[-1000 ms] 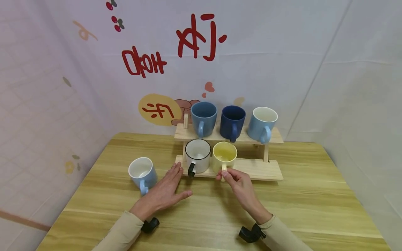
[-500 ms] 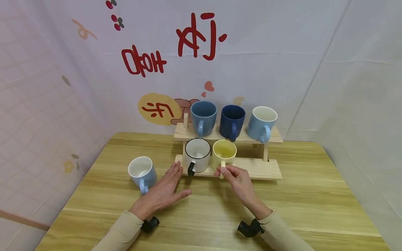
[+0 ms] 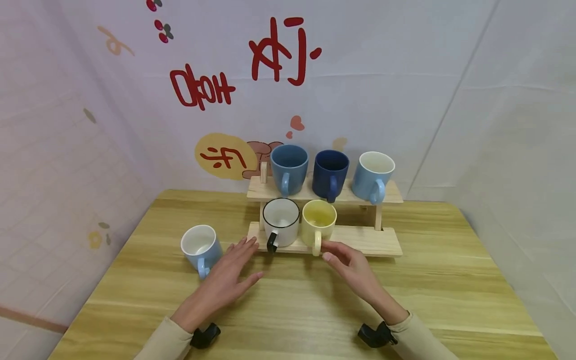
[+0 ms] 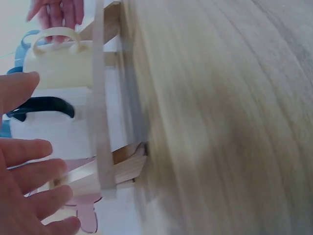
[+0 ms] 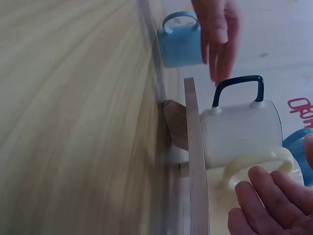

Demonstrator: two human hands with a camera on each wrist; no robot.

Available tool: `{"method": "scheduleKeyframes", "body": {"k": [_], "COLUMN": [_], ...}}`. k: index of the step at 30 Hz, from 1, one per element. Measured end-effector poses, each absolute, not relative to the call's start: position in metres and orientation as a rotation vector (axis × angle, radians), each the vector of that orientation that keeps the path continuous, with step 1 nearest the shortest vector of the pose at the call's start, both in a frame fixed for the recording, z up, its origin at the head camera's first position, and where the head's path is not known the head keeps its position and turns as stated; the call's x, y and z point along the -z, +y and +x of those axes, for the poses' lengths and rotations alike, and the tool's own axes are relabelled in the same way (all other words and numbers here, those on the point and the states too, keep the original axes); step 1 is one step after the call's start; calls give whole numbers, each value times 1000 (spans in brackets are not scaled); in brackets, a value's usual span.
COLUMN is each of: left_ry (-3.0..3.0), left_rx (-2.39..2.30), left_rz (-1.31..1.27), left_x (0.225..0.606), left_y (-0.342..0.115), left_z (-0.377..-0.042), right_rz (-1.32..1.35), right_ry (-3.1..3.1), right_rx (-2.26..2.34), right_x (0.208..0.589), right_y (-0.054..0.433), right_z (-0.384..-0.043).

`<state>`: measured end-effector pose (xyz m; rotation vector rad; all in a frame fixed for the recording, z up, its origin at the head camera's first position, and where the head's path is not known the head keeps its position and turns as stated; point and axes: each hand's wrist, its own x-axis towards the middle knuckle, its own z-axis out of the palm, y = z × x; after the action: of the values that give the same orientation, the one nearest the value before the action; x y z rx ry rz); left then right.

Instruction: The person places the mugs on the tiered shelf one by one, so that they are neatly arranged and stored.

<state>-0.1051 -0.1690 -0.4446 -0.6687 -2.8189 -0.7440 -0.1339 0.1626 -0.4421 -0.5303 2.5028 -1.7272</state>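
Observation:
A yellow mug (image 3: 318,226) stands on the lower board of a two-tier wooden rack (image 3: 360,241), its handle facing front. Just right of that handle is my right hand (image 3: 355,272), thumb and fingers parted and holding nothing. To the yellow mug's left stands a white mug (image 3: 282,225) with a black rim and black handle. My left hand (image 3: 222,280) is spread near the rack's front left corner, its fingers loose beside the white mug. A light blue mug (image 3: 201,248) with a white inside sits on the table, left of my left hand.
On the rack's upper board are a medium blue mug (image 3: 289,170), a navy mug (image 3: 330,174) and another light blue mug (image 3: 373,176). The wooden table (image 3: 288,315) meets a printed cloth backdrop (image 3: 382,75) behind the rack.
My right hand has let go of the yellow mug's handle and moved slightly right. My left hand has drawn back a little toward the lower left. The mugs stay on the rack.

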Motion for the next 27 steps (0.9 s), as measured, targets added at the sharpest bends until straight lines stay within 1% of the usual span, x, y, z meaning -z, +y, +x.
{"method": "scheduleKeyframes", "body": {"k": [5,13,20,27], "left_ry": [-2702,-2582,-2498,-2443], "left_rx": [789,835,899,942], "left_rz": [-627,-556,-491,-379], "left_x": [437,427,425,422], "left_y": [-178,-194,-214,-241], "left_z": [-95,-82,-76,-65], "right_rz": [-617,-723,-923,-926], "right_ry": [2615,2926,3193,3306], "right_rx": [1664,1434,1234,990], "right_x": [442,441,444,450], "right_y": [183,223,252,278], "right_z": [-127,-129,-135,-142]}}
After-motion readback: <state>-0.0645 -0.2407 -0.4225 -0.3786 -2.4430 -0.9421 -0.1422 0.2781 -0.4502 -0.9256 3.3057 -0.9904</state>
